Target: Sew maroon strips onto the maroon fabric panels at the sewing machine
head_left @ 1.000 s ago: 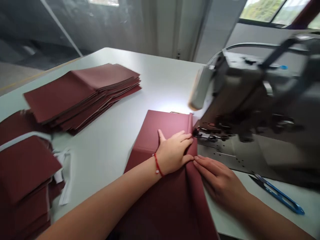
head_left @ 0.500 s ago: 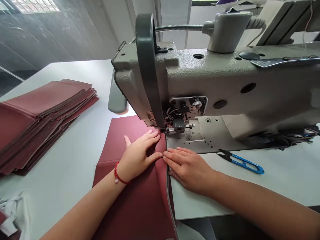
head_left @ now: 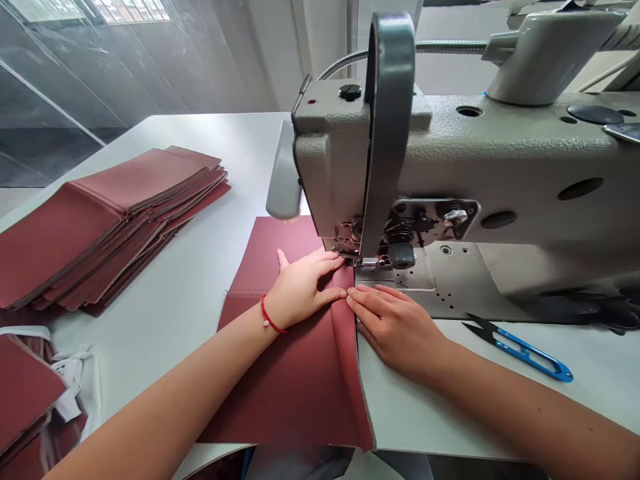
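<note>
A dark red leather-like panel [head_left: 290,380] lies on the table with its right edge folded over, running under the presser foot [head_left: 369,262] of a sewing machine [head_left: 345,167]. My left hand [head_left: 305,283], with a red cord bracelet [head_left: 270,317] at the wrist, rests flat on the panel, fingers spread, fingertips close to the foot. At the folded edge, my right hand [head_left: 395,323] pinches the material, its fingers together. The tips of my left thumb and right fingers meet at the fold. The needle tip is hidden behind the machine's parts.
A stack of similar red panels [head_left: 125,200] lies on the table [head_left: 165,340] at left. More red pieces [head_left: 25,393] with white strips are at the lower left. Blue thread snips [head_left: 525,353] lie right of my right hand. Dark objects [head_left: 590,307] sit beneath the machine arm.
The panel has slid away from me under the presser foot, and both hands have moved forward with it. The camera view has turned left, shifting everything rightward.
</note>
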### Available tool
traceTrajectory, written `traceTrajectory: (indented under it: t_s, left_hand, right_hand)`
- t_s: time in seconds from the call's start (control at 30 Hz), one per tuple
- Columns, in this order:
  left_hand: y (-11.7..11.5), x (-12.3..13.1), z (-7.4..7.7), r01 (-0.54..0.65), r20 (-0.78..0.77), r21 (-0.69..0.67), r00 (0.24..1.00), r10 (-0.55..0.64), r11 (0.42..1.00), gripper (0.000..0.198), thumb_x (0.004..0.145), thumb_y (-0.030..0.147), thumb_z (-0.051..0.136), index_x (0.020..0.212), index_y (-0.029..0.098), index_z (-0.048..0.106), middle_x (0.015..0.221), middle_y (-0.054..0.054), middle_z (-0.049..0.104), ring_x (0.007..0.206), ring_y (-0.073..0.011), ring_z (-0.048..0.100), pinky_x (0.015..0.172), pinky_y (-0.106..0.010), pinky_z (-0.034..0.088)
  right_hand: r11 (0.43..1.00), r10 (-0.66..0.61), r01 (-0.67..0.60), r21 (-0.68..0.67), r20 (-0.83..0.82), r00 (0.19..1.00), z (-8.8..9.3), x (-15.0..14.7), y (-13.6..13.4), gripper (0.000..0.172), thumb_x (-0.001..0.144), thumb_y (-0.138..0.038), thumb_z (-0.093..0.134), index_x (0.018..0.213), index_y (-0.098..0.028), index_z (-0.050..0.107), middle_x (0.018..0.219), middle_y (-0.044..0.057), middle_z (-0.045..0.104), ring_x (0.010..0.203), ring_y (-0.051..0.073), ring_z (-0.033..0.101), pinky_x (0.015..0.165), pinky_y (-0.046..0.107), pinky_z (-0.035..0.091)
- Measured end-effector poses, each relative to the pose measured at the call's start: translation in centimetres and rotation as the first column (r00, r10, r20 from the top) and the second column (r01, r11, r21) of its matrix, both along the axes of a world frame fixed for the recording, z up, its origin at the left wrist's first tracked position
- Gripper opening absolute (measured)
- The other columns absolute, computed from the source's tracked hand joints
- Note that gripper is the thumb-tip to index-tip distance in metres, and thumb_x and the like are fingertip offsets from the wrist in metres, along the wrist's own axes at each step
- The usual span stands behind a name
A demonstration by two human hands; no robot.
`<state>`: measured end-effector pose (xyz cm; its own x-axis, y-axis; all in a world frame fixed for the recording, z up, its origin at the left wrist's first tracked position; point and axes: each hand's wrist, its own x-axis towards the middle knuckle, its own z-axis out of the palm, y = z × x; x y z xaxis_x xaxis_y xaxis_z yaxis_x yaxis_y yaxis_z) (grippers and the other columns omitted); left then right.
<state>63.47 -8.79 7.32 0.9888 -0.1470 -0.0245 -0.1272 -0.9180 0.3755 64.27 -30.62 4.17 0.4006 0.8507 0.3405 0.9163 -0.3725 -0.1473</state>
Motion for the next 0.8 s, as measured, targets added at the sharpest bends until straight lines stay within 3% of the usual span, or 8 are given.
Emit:
traceTrajectory:
  t_s: [0.17, 0.3, 0.53, 0.63, 0.7, 0.8]
  left_hand:
    - [0.4, 1.1, 0.0, 0.006, 0.029, 0.016, 1.000, -0.007, 1.000, 0.044, 0.085, 0.051, 0.062, 0.123, 0.030, 0.063, 0.127, -0.010, 0.064, 0.118, -0.0357, 0.057, 0.103, -0.080, 0.007]
    - [0.8, 2.0, 0.0, 0.039, 0.052, 0.004, 0.998, -0.039, 0.999, 0.044, 0.086, 0.050, 0.061, 0.124, 0.027, 0.062, 0.130, -0.009, 0.062, 0.120, -0.0331, 0.055, 0.109, -0.070, 0.017]
    - [1.2, 3.3, -1.0, 0.050, 0.185, 0.074, 0.981, -0.063, 0.996, 0.043, 0.086, 0.049, 0.061, 0.124, 0.028, 0.062, 0.128, -0.008, 0.061, 0.117, -0.0312, 0.054, 0.107, -0.059, 0.032]
    - [0.3, 1.7, -0.9, 0.149, 0.228, 0.126, 0.958, -0.175, 0.981, 0.029, 0.095, 0.039, 0.048, 0.103, 0.022, 0.071, 0.108, -0.009, 0.067, 0.103, -0.0262, 0.060, 0.094, -0.046, 0.046]
    - [-0.6, -0.5, -0.4, 0.260, 0.202, 0.097, 0.940, -0.275, 0.961, 0.037, 0.098, 0.029, 0.038, 0.089, 0.018, 0.072, 0.088, -0.009, 0.067, 0.086, -0.0211, 0.062, 0.082, -0.037, 0.052]
    - [-2.1, -4.5, 0.6, 0.321, 0.191, -0.013, 0.930, -0.313, 0.947, 0.038, 0.093, 0.043, 0.048, 0.098, 0.013, 0.070, 0.089, -0.012, 0.065, 0.084, -0.0224, 0.061, 0.079, -0.037, 0.055]
  right_hand:
    - [0.999, -0.043, 0.043, -0.007, 0.007, 0.999, -0.3, 0.9, 0.3, 0.039, 0.094, -0.010, 0.045, 0.131, -0.008, 0.056, 0.135, 0.007, 0.057, 0.124, 0.025, 0.050, 0.103, 0.042, 0.044]
    - [0.998, -0.063, 0.063, 0.009, -0.003, 0.998, 0.0, 1.4, 0.8, 0.041, 0.091, -0.006, 0.044, 0.130, -0.007, 0.056, 0.132, 0.009, 0.058, 0.122, 0.025, 0.050, 0.105, 0.041, 0.042]
    - [0.989, -0.146, 0.144, -0.027, -0.062, 0.987, 0.5, 1.8, 1.2, 0.034, 0.094, -0.013, 0.049, 0.127, -0.012, 0.058, 0.117, 0.012, 0.059, 0.112, 0.027, 0.052, 0.101, 0.043, 0.044]
    - [0.990, -0.143, 0.142, -0.025, -0.067, 0.987, 0.4, 1.4, 0.8, 0.033, 0.095, -0.015, 0.050, 0.126, -0.011, 0.059, 0.116, 0.013, 0.060, 0.111, 0.027, 0.052, 0.101, 0.046, 0.044]
    - [0.991, -0.130, 0.129, -0.022, -0.065, 0.989, 0.4, 0.6, 0.1, 0.035, 0.093, -0.012, 0.050, 0.127, -0.012, 0.059, 0.117, 0.013, 0.061, 0.110, 0.027, 0.053, 0.100, 0.046, 0.046]
    - [0.999, -0.052, 0.050, -0.021, -0.077, 0.996, 0.4, -1.4, -1.3, 0.042, 0.087, -0.005, 0.048, 0.127, -0.011, 0.059, 0.120, 0.013, 0.061, 0.110, 0.027, 0.054, 0.098, 0.046, 0.047]
